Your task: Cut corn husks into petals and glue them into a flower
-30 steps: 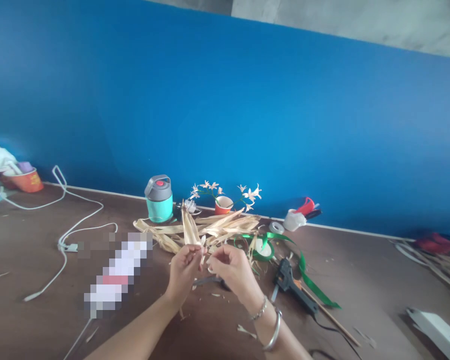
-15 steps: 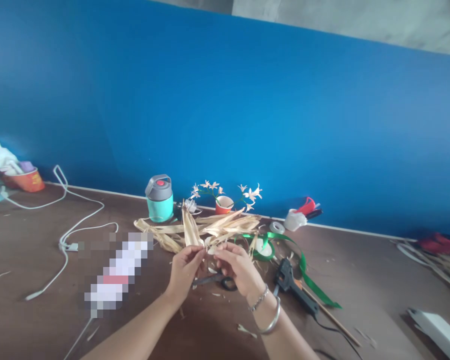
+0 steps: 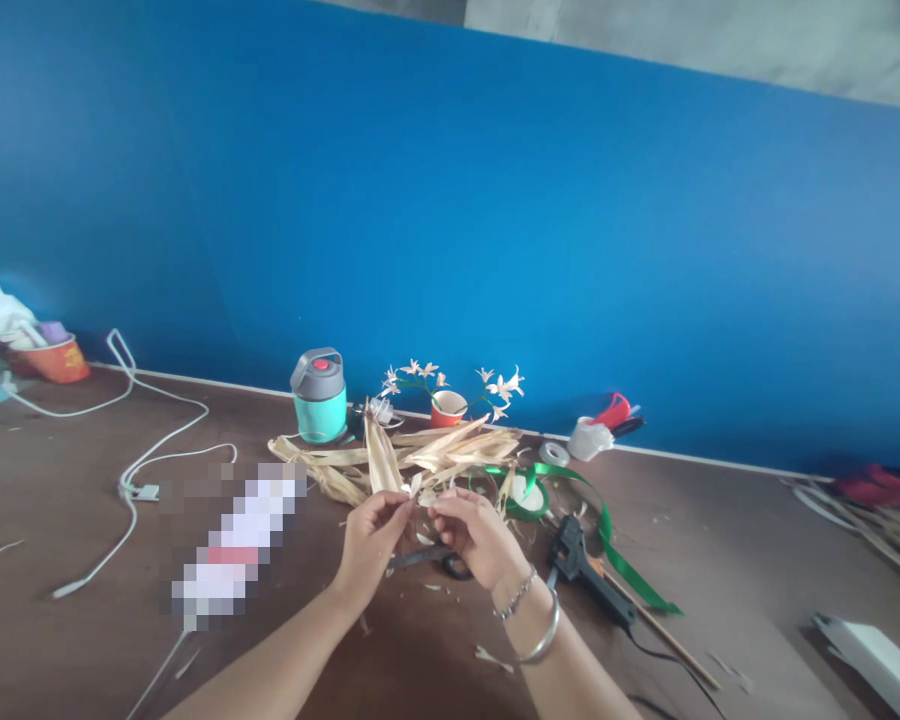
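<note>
My left hand (image 3: pixel 371 535) is closed in a pinch on a small pale petal-like piece (image 3: pixel 414 486), seemingly cut from corn husk. Close beside it, my right hand (image 3: pixel 476 530) pinches another pale, rounded petal (image 3: pixel 427 497). Whether the two pieces touch, I cannot tell. Behind the fingers lie dried corn husks (image 3: pixel 450 452). Under my hands rest dark scissors (image 3: pixel 420 556), partly covered by them. A black glue gun (image 3: pixel 589 575) lies to the right of my right hand, near a roll of green ribbon (image 3: pixel 529 497).
Behind the husks, an orange paper cup (image 3: pixel 448 410) holds stems with white flowers (image 3: pixel 506 386), beside a turquoise flask (image 3: pixel 320 410). White tape (image 3: pixel 554 455) lies further right. A white cable (image 3: pixel 166 440) and a pixelated strip (image 3: pixel 236 550) lie left. A thin stick (image 3: pixel 671 640) lies right.
My right fingers have shifted slightly to the right, away from the left ones, so more of the pale pieces shows between my hands. The things on the table have not moved.
</note>
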`<state>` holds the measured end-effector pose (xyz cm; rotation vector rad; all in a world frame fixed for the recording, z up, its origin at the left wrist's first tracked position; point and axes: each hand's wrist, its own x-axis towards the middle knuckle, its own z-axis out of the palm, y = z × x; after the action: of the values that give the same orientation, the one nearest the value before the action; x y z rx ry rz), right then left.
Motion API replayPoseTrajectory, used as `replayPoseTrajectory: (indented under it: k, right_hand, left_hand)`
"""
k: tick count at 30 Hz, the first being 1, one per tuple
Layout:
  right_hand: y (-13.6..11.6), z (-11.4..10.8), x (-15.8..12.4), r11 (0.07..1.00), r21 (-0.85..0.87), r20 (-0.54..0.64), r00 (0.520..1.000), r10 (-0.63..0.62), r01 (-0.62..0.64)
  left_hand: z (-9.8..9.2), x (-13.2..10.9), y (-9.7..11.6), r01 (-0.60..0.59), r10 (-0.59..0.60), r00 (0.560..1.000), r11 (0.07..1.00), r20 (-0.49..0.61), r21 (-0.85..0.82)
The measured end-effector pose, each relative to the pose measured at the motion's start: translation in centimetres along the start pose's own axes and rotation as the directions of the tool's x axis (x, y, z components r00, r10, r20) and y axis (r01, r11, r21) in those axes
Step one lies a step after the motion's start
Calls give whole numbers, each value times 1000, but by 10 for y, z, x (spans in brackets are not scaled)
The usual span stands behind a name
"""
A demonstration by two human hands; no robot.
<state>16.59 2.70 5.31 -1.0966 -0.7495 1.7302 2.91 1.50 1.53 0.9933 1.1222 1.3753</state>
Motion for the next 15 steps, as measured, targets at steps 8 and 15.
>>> replayPoseTrajectory:
  k: [8, 15]
  right_hand:
    - [1, 0, 0, 1000, 0, 20, 1000, -14, 14]
    - [4, 0, 2, 1000, -11, 49, 998, -29, 30]
  left_hand:
    - [2, -2, 5, 17, -17, 1000, 1000, 1, -5]
    - [1, -2, 5, -29, 29, 1000, 998, 4, -56]
